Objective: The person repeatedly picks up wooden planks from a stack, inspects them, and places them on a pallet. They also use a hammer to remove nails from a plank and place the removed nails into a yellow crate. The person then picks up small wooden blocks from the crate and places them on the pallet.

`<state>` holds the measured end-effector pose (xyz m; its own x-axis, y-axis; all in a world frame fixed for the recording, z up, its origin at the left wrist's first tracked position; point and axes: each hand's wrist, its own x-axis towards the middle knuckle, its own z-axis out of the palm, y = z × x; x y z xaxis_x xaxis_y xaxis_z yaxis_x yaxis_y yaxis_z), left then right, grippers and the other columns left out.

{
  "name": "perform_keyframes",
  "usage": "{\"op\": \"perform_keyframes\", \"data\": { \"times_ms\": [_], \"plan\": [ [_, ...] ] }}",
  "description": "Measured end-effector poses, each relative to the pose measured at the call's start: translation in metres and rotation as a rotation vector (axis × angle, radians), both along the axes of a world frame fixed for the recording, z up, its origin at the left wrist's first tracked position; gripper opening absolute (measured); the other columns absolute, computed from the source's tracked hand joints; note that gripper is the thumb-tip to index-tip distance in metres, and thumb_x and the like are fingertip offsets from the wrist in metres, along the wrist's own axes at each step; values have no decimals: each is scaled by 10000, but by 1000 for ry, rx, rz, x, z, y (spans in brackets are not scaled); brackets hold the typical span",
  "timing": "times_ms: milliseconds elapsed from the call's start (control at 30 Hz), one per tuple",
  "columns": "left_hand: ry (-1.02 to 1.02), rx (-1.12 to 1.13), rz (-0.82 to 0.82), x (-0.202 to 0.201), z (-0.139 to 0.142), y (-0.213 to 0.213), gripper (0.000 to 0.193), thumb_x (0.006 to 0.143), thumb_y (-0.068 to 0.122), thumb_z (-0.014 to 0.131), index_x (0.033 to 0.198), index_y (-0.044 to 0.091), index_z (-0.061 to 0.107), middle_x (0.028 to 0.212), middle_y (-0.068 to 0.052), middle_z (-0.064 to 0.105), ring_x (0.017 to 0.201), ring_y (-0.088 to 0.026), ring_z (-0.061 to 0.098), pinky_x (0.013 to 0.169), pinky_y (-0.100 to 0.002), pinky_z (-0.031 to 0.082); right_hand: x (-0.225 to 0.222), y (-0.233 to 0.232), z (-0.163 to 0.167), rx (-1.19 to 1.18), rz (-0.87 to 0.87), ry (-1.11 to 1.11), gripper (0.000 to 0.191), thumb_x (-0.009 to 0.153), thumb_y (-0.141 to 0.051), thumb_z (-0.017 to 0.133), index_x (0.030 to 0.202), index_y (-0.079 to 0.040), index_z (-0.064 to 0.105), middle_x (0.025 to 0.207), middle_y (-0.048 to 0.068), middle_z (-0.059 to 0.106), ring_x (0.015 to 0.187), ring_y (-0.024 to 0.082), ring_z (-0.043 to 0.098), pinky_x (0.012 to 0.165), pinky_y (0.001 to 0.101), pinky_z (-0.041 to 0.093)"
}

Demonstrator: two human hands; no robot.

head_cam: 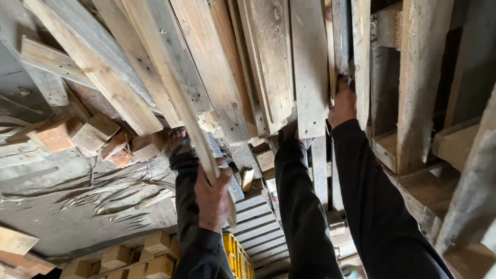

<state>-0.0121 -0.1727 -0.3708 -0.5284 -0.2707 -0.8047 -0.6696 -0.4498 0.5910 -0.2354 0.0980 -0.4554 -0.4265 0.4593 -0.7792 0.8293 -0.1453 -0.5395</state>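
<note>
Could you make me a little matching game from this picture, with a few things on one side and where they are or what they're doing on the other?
Things:
1. left hand
2. right hand
3. yellow crate
4. small wood blocks

Places or states:
A. bottom edge, between the two legs
B. wrapped around a long pale wooden strip
C. stacked at the lower left
D. reaching up among the upright planks

Pairs: 1-B, 2-D, 3-A, 4-C

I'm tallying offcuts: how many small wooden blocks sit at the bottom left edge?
5 show: one, one, one, one, one. More may be hidden beyond the frame.
</note>
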Motion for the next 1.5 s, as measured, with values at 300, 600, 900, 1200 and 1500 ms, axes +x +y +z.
{"op": "perform_keyframes", "data": {
  "times_ms": [300, 600, 900, 1200, 1500],
  "plan": [
    [123, 246, 76, -55, 7, 56, 767, 814, 409, 857, 1328, -59, 533, 1146, -100, 551, 957, -175, 550, 825, -345, 507, 20, -4, 53, 48, 333, 79, 402, 991, -169, 694, 1373, -53, 649, 1141, 67, 699, 880, 118, 587, 737, 236, 502],
    [160, 917, -133, -109, -5, 12, 798, 791, 469, 837, 1405, 21, 593, 1243, -170, 679, 997, -279, 647, 847, -469, 571, 101, -52, 119, -526, 842, -257, 294, 936, -203, 712, 1143, 6, 716, 922, 94, 752, 764, 149, 696, 658, 270, 604],
    [92, 522, -134, -7, 46, 29, 761, 766, 181, 820, 1402, 0, 444, 1183, -196, 629, 1060, -253, 630, 860, -453, 606, 73, 55, 29, 264, 769, 19, 292, 978, -233, 682, 1190, -51, 600, 1129, 190, 618, 1029, 237, 578, 892, 388, 529],
    [-75, 395, 10, 11, 37, 39, 851, 707, 48, 825, 1441, -9, 399, 1298, -159, 531, 1134, -263, 569, 990, -514, 600, 9, 66, -35, 477, 658, -95, 827, 910, -123, 739, 1448, 70, 143, 1221, 324, 513, 1077, 342, 589, 973, 473, 514],
    [2, 306, 175, -36, -39, 94, 656, 719, 186, 861, 1285, 20, 574, 1155, -118, 593, 1070, -218, 649, 1006, -466, 554, 41, 75, -42, 489, 864, 144, 563, 1072, -304, 555, 1498, 42, 429, 1444, 285, 527, 1306, 390, 517, 1098, 493, 424]
  ]
}}
